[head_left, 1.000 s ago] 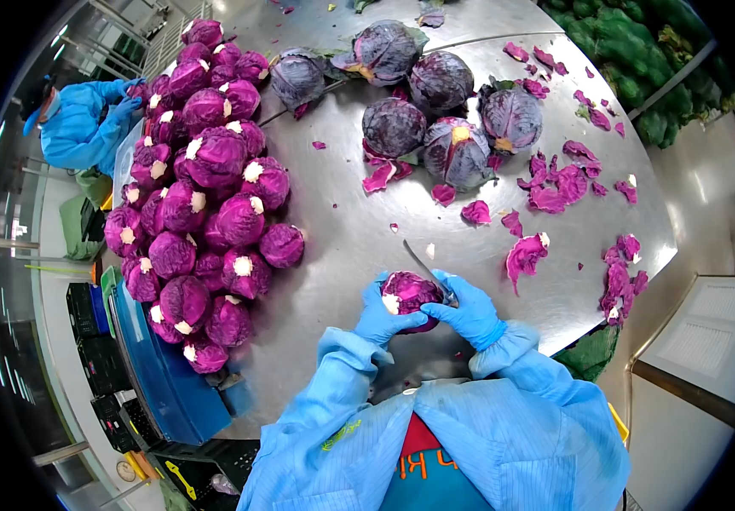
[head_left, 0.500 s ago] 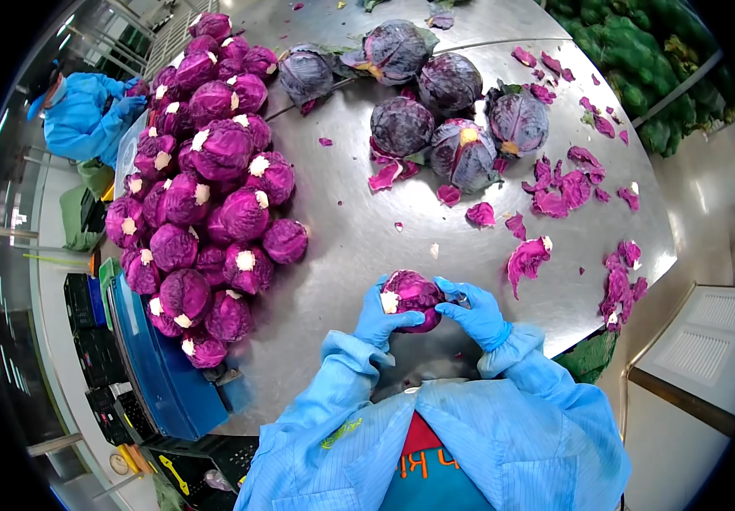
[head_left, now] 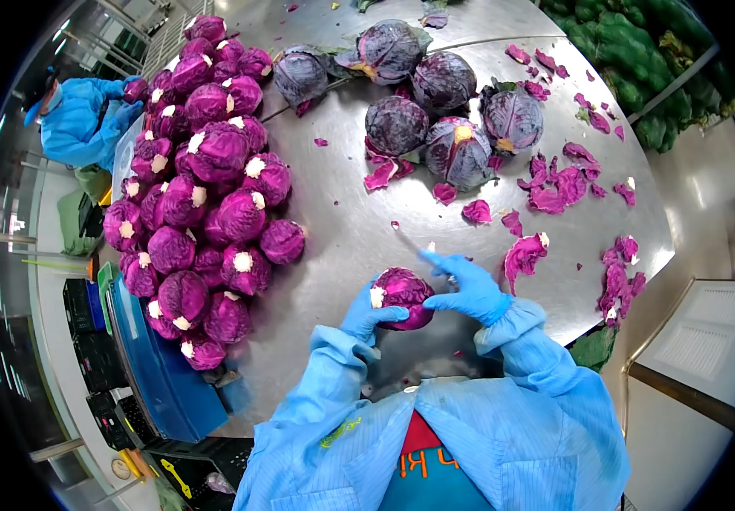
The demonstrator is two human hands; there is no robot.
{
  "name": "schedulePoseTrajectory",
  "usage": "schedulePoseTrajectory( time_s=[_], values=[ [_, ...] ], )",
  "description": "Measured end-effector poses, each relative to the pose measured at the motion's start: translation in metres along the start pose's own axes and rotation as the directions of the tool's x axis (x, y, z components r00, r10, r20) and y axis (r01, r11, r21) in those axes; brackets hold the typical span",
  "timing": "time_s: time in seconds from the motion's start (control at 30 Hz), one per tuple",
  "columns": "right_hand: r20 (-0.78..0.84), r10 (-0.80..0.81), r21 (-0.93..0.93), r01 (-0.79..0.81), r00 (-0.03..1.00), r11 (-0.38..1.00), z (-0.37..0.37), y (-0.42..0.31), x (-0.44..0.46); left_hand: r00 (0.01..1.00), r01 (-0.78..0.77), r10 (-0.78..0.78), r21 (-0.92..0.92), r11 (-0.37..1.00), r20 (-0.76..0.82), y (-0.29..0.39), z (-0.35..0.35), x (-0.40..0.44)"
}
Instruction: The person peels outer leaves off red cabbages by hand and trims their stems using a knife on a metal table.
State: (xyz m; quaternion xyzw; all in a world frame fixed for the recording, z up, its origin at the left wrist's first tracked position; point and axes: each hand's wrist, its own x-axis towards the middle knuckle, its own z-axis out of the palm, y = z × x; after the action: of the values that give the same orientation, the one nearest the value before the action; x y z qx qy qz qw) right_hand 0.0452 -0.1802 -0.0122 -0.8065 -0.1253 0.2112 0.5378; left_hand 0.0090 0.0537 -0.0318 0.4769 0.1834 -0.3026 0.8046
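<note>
A trimmed red cabbage [head_left: 404, 298] with a white cut stem rests in my left hand [head_left: 362, 313]. The fingers of that hand curl round its left side, and the thumb lies across its front. My right hand [head_left: 468, 289] is beside the cabbage on the right, its thumb touching the skin. A knife [head_left: 406, 246] projects from its raised fingers toward the upper left, with the thin blade blurred by motion. Both hands wear blue gloves. Loose purple leaves [head_left: 524, 258] lie on the steel table to the right of my right hand.
Trimmed red cabbages [head_left: 218, 153] are heaped at the left of the steel table [head_left: 333, 247]. Several darker untrimmed cabbages [head_left: 461, 153] sit at the back. Leaf scraps [head_left: 559, 187] litter the right side. A blue bin [head_left: 163, 366] stands lower left; a co-worker [head_left: 86, 119] is beyond the heap.
My right hand has lifted slightly and opened away from the cabbage, and the knife blade now points up and left. The cabbage has turned a little in my left hand.
</note>
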Motion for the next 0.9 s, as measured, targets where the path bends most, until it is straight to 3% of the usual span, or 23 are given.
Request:
schedulePoseTrajectory(
  time_s=[0.07, 0.17, 0.27, 0.37, 0.57, 0.8, 0.9],
  values=[
    [0.210, 0.031, 0.007, -0.033, 0.977, 0.999, 0.009, 0.008, 0.011, 1.000, -0.023, 0.022, 0.013, 1.000, 0.013, -0.005, -0.005, 0.002],
    [0.156, -0.048, 0.192, 0.017, 0.987, 0.981, 0.014, 0.031, 0.008, 0.998, -0.042, 0.041, 0.017, 0.999, 0.048, -0.010, -0.011, 0.004],
    [0.207, -0.013, 0.175, -0.024, 0.978, 0.984, 0.004, 0.034, -0.001, 0.994, -0.067, 0.066, 0.016, 0.998, 0.092, -0.024, -0.017, 0.004],
    [0.172, 0.039, 0.160, -0.067, 0.984, 0.985, 0.004, 0.032, -0.007, 0.998, -0.044, 0.043, 0.031, 0.999, 0.054, -0.017, -0.008, -0.009],
    [0.029, -0.020, -0.159, 0.025, 0.999, 0.987, 0.024, 0.014, -0.019, 0.997, -0.022, 0.023, 0.009, 1.000, -0.068, -0.019, -0.002, -0.020],
    [0.011, -0.082, -0.143, 0.083, 0.997, 0.986, 0.019, 0.022, -0.027, 0.989, 0.000, 0.000, 0.003, 1.000, -0.151, -0.020, 0.001, -0.021],
    [-0.051, -0.014, -0.083, 0.009, 0.999, 0.996, 0.023, 0.023, -0.025, 0.988, 0.031, -0.033, -0.015, 0.999, -0.152, -0.020, -0.004, -0.019]
  ],
)
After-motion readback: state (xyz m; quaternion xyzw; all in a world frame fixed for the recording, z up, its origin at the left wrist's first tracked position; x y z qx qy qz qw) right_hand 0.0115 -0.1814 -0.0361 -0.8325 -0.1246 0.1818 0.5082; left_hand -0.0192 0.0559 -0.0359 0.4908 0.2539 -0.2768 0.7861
